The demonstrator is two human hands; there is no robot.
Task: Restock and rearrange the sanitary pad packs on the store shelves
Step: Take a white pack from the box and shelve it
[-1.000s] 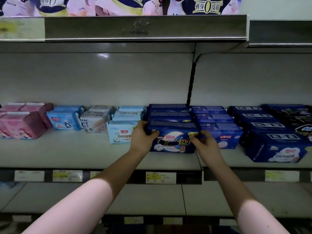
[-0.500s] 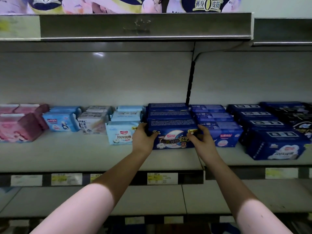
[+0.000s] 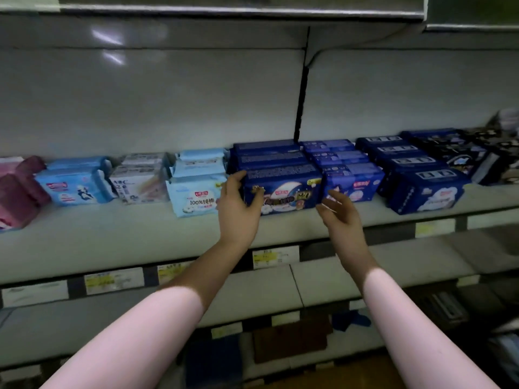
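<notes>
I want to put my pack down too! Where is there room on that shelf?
The wide bare strip of shelf in front of the pink packs and light blue packs, left of the left hand. The lower shelf, where it shows, looks bare too. From the dark blue pack rightward the rows sit packed side by side, no gaps.

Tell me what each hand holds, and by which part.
Left hand grips the front dark blue pack by its left end. Right hand is open near its right corner, holding nothing.

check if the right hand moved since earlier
Yes: the right hand let go of the dark blue plastic pad pack and drew back toward the grey shelf edge.
</notes>
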